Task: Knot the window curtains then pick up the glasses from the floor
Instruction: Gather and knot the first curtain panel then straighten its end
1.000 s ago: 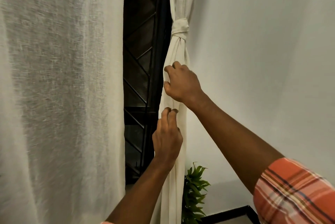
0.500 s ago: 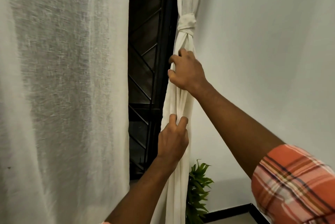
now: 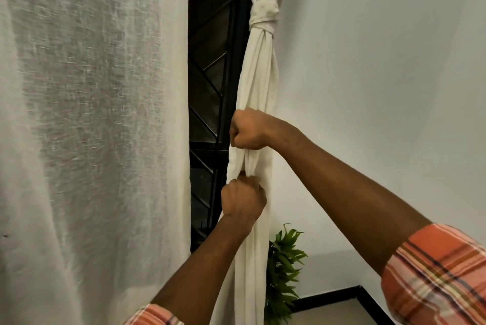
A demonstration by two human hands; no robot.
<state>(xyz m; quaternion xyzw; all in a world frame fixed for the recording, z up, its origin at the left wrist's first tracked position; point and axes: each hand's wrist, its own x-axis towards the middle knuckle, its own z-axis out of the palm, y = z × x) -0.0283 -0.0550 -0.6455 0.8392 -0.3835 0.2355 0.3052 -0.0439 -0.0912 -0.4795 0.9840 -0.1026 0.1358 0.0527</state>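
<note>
Cloth this thin should be light, soft and limp, I judge. It bunches easily and could slide through a slack grip, so I'd take it where it is gathered into a rope, under the knot (image 3: 264, 18). The tied curtain (image 3: 259, 82) hangs just right of the window (image 3: 210, 87), its long axis vertical, with the knot up and the tail pointing floorward. My right hand (image 3: 249, 130) is fisted round the bundle at the window's right edge. My left hand (image 3: 243, 199), just beneath, grips the same folds. The loose curtain (image 3: 92, 114) hangs left of the window. I see no glasses.
</note>
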